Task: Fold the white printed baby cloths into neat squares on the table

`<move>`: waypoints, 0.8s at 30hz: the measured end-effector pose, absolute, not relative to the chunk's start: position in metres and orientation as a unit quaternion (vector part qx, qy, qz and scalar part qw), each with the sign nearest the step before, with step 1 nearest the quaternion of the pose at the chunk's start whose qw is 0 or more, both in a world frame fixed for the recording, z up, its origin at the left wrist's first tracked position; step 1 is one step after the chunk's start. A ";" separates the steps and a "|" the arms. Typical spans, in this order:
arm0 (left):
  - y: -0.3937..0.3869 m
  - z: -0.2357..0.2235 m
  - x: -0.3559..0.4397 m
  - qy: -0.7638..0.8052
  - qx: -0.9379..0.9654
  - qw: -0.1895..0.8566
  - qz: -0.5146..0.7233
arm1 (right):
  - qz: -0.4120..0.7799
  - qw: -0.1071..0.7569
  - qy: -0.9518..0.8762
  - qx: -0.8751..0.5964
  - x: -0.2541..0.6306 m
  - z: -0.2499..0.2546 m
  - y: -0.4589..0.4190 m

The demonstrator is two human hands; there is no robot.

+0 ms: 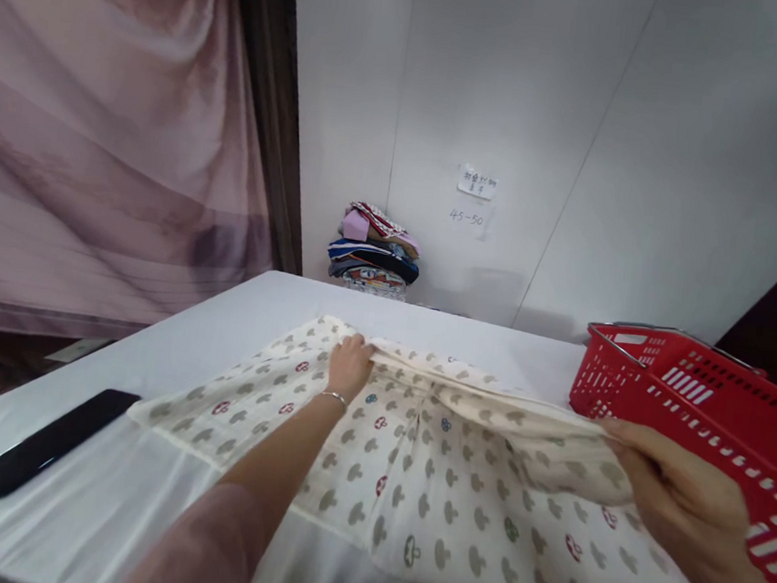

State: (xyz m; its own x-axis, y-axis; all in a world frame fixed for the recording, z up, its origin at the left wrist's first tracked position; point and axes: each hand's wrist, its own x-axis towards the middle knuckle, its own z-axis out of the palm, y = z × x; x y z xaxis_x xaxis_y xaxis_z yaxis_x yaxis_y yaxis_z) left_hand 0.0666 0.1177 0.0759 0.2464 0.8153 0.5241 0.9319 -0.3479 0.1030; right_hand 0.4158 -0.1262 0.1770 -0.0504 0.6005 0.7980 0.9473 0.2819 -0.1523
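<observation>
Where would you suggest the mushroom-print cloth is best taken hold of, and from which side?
Probably by the raised fold of the mushroom-print cloth, pinched from above near the middle of its length. There the thin fabric bunches into a ridge running left to right, which should give more to hold than the flatter part spread on the white table.

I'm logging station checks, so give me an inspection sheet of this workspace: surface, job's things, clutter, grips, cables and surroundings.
Surface: white table, partly covered.
Job's things: mushroom-print cloth, spread out, with rumples and a raised fold.
Clutter: flat black object at left; red basket at right.
Grips: left grip on the cloth, pinching or pressing unclear; right grip pinching a raised part.
Cables: nothing seen.
Surroundings: pale wall with paper note, pink curtain, fabric pile.
</observation>
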 end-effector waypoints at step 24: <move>0.091 0.247 -0.028 -0.570 -0.781 0.010 -0.254 | -0.009 0.394 -0.667 -0.633 0.425 0.220 -0.039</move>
